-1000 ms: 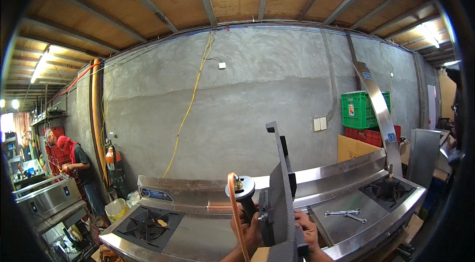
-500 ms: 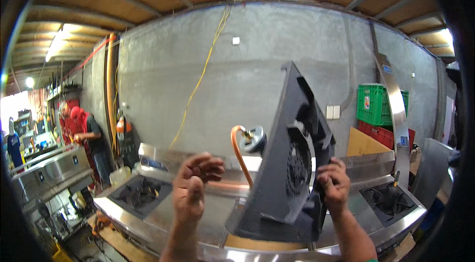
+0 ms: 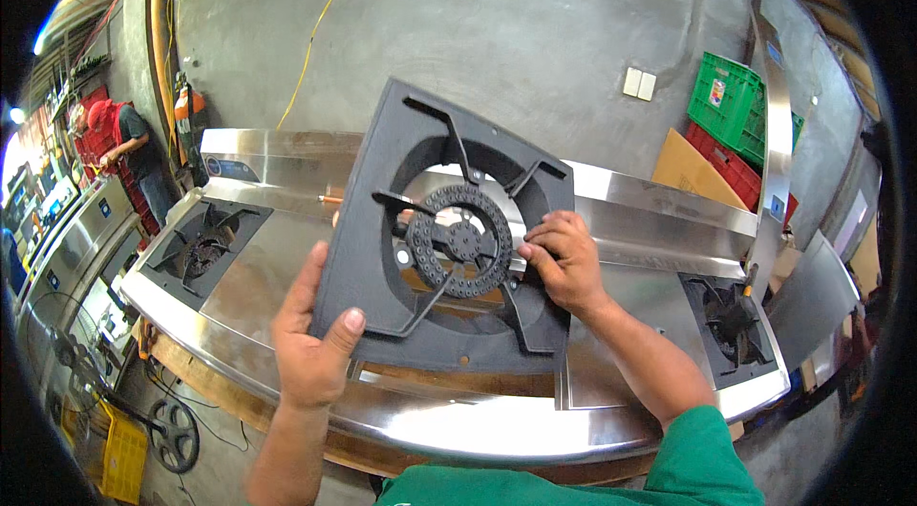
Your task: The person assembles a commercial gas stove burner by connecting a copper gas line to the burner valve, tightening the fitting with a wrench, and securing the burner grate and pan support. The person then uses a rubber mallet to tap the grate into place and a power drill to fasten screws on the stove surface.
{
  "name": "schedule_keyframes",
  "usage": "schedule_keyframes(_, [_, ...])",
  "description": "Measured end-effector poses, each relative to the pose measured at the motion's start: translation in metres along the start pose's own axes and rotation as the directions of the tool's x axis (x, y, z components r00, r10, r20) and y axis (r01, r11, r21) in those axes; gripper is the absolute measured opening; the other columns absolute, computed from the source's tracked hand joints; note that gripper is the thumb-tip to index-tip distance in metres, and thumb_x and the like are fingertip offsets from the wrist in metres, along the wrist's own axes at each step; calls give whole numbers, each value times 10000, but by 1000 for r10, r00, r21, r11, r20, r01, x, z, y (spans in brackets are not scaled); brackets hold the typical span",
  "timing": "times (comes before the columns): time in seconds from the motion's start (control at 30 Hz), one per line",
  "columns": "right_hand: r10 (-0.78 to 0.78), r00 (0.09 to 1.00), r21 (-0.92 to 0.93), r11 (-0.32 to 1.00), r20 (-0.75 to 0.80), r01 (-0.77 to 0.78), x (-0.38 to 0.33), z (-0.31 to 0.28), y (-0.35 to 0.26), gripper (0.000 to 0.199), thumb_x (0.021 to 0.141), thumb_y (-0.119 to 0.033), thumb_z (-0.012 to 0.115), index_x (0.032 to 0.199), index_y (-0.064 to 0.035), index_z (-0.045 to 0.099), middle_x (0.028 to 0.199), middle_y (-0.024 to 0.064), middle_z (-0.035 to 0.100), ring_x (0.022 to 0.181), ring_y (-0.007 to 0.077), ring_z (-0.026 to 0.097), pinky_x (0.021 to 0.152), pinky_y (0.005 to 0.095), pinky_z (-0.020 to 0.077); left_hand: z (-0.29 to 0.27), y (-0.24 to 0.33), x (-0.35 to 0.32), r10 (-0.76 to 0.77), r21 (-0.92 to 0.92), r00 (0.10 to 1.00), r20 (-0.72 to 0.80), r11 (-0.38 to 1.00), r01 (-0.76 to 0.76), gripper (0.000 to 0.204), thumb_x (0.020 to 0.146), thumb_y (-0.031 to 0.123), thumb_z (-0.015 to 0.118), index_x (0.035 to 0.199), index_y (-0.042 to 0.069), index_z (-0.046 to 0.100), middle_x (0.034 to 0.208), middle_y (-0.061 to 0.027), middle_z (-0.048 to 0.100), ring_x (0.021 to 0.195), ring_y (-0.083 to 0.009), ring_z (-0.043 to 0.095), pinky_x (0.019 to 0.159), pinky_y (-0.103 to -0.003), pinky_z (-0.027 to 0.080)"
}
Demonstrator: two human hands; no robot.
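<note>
Two hands gripping black burner grate, left hand lower edge, right hand right side

A long steel stove top runs across the room, with one fitted burner at nine o'clock and another at four. Behind it stands a grey concrete wall, a yellow cable hanging down it at eleven. Green crates sit over red crates at two o'clock, beside cardboard. A person in red works at ten.
</note>
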State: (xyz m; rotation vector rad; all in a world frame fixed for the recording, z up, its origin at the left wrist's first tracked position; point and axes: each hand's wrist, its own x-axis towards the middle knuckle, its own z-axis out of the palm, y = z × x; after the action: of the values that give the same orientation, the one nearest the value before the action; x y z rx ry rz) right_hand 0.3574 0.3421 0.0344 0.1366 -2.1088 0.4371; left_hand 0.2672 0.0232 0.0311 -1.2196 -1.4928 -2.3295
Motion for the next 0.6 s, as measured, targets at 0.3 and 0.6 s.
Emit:
schedule_keyframes(0.3, [13,965,-55,998,264,1,-43,0,24,138,802,-181,781,800,-52,732,869,78,689,878,281,628,831,410,454,-1,-52,-50,-250,-28,967,-50,968,249,718,886,71,731,1488,-69,366,1414,-206,538,1311,-252,512,1128,-375,363])
schedule_keyframes(0.6, [161,904,-89,987,397,-137,-57,0,16,234,825,-276,765,781,-47,743,808,87,648,859,301,590,833,433,427,-19,-41,-36,-222,762,972,74,642,89,612,902,245,700,1375,-87,502,1312,-298,590,1228,-362,579,1074,-417,418])
